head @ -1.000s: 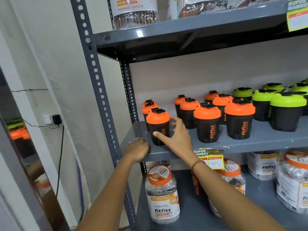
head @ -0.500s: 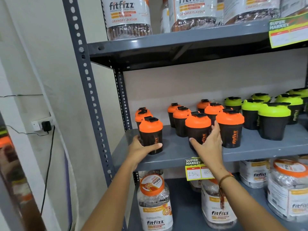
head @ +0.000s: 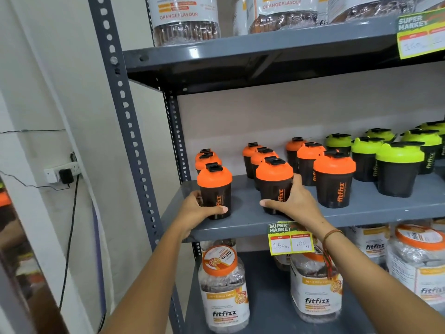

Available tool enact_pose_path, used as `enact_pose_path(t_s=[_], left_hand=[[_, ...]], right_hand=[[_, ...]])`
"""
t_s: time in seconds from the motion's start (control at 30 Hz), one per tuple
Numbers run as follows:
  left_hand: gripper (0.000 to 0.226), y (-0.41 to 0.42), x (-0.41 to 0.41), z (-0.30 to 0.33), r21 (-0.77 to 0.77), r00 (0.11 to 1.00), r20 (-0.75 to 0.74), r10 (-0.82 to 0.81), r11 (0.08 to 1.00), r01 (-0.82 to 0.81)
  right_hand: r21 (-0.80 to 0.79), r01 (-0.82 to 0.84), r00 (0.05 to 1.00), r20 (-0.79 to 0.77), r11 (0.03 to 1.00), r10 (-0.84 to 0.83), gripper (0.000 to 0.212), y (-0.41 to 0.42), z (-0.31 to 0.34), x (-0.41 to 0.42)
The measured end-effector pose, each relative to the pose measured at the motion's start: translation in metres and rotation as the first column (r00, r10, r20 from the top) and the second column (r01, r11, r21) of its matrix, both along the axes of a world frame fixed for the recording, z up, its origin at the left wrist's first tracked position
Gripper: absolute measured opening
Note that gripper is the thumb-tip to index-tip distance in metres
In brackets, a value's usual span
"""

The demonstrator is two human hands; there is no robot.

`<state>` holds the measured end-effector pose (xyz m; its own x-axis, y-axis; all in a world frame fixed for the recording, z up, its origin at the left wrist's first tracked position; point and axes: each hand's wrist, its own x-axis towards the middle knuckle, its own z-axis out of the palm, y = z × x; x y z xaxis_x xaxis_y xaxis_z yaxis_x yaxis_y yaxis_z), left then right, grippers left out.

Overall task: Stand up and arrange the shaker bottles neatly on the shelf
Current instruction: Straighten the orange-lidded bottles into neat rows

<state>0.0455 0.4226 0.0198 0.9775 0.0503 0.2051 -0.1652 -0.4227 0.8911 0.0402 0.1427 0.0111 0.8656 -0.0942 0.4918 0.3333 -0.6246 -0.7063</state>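
1. Centrally in the frame, the grey shelf (head: 375, 208) carries upright shaker bottles, orange-lidded at left and green-lidded (head: 398, 168) at right.
2. The left hand (head: 196, 210) is wrapped around the base of the front-left orange-lidded bottle (head: 215, 189), thumb across its front.
3. The right hand (head: 292, 203) grips the next front orange-lidded bottle (head: 274, 182) near its bottom.
4. A yellow price tag (head: 290, 238) hangs on the shelf edge; fitfizz jars (head: 224, 290) stand below.

Black shaker bottles (head: 334, 182) wear orange lids, others (head: 398, 169) lime-green, on a grey shelf (head: 373, 208) with a yellow price tag (head: 290, 238).
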Motion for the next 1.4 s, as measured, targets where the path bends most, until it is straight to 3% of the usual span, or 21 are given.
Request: enact_pose_path(t_s=[0.13,0.3,0.73,0.83,0.9,0.97,1.03,1.1,1.17,1.23,1.3,1.4], left_hand=[[0.083,0.007,-0.003,0.001,-0.019,0.999,-0.036,-0.012,1.0,0.011],[0.074,0.006,-0.005,0.0,-0.046,1.0,-0.021,-0.016,0.999,0.015],[0.076,0.002,-0.008,-0.002,-0.049,1.0,-0.007,-0.019,0.999,0.018],[0.095,-0.001,-0.016,0.0,-0.073,0.998,0.048,-0.033,0.997,0.037],[0.118,-0.007,-0.024,0.001,-0.178,0.991,0.13,0.034,0.984,-0.01],[0.125,-0.02,-0.038,-0.003,-0.233,0.942,0.232,0.242,0.954,-0.187],[0.113,-0.038,-0.056,-0.015,-0.232,0.801,0.433,0.413,0.91,-0.344],[0.094,-0.063,-0.07,-0.026,-0.203,0.632,0.668,0.393,0.913,-0.353],[0.082,-0.094,-0.074,-0.032,-0.078,0.563,0.794,0.227,0.958,-0.275],[0.078,-0.121,-0.07,-0.033,0.085,0.623,0.776,0.096,0.963,-0.254],[0.092,-0.139,-0.061,-0.028,0.182,0.778,0.617,0.12,0.94,-0.289],[0.114,-0.147,-0.038,-0.016,0.274,0.945,0.281,0.168,0.93,-0.246]], right_hand=[[0.028,-0.121,0.992,-0.043,0.992,0.122,0.093,-0.007,0.0,0.002],[0.076,-0.205,0.975,-0.071,0.976,0.211,0.074,-0.015,-0.001,0.004],[0.061,-0.179,0.982,-0.049,0.982,0.182,0.08,-0.016,-0.002,0.007],[0.066,-0.169,0.984,-0.036,0.983,0.172,0.092,-0.017,-0.002,0.004],[0.107,-0.197,0.98,-0.011,0.975,0.199,0.104,-0.017,-0.002,0.002],[0.186,-0.23,0.973,0.044,0.955,0.226,0.102,-0.016,-0.002,-0.004],[0.24,-0.23,0.966,0.172,0.943,0.192,0.082,-0.014,-0.005,-0.013],[0.212,-0.16,0.928,0.366,0.964,0.073,0.06,-0.015,-0.01,-0.026],[0.197,-0.061,0.832,0.552,0.979,-0.06,0.046,-0.025,-0.011,-0.036],[0.231,0.036,0.73,0.658,0.972,-0.184,0.045,-0.044,-0.008,-0.038],[0.289,0.104,0.685,0.673,0.952,-0.279,0.057,-0.07,-0.003,-0.033],[0.314,0.169,0.784,0.531,0.934,-0.321,0.089,-0.108,0.001,-0.02]])
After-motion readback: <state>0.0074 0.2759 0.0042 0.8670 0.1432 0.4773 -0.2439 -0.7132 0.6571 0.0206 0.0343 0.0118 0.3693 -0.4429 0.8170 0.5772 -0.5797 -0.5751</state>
